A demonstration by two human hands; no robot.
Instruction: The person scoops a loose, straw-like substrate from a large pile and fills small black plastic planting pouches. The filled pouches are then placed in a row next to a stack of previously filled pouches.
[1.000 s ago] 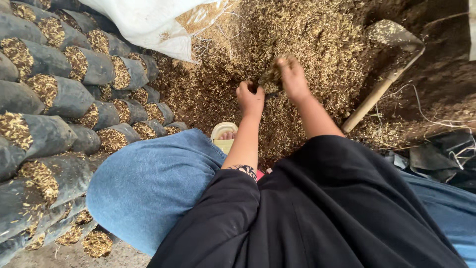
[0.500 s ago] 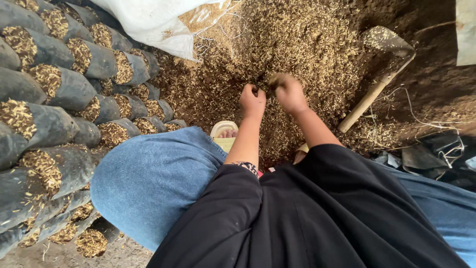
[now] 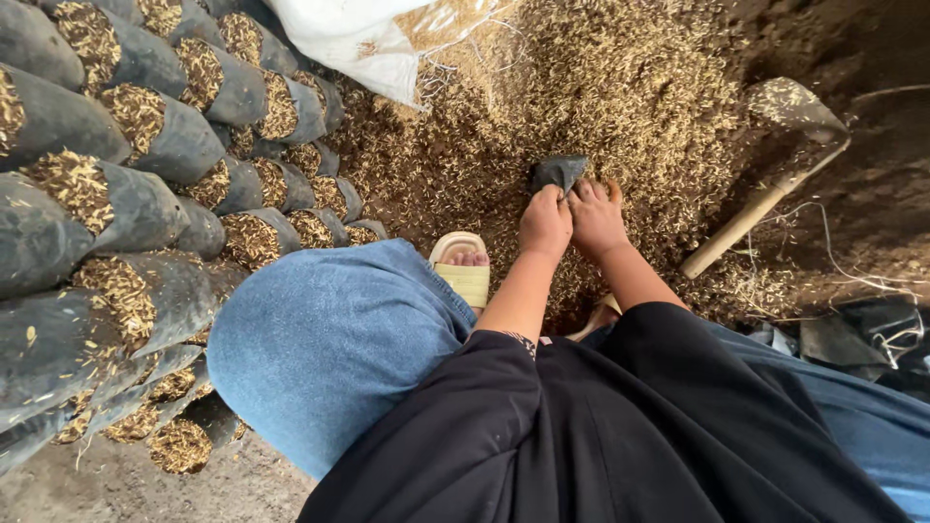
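Nearest the camera, a black sleeve (image 3: 542,426) and a blue denim knee (image 3: 329,339) fill the lower view, with a pale yellow sandal (image 3: 465,271) planted just below and to the left of the hands. The left hand (image 3: 544,225) and the right hand (image 3: 596,218) are now pressed side by side, both closed on the rim of a small black plastic bag (image 3: 559,172) that stands up just beyond the fingertips, out of the husk pile (image 3: 601,87). A second ago the hands were apart and buried in the loose husks, with no bag showing; half a second ago they had drawn closer. Now the bag has come up clear between them, which I judge to mean the scooping is over and the bag is being held for filling or firming. To the right of the hands lies a wooden-handled shovel (image 3: 765,194), its blade dusted with husks. Far left, rows of filled black grow bags (image 3: 145,165) are stacked on their sides. Beyond the hands, at the top, a white sack (image 3: 358,39) spills husks.
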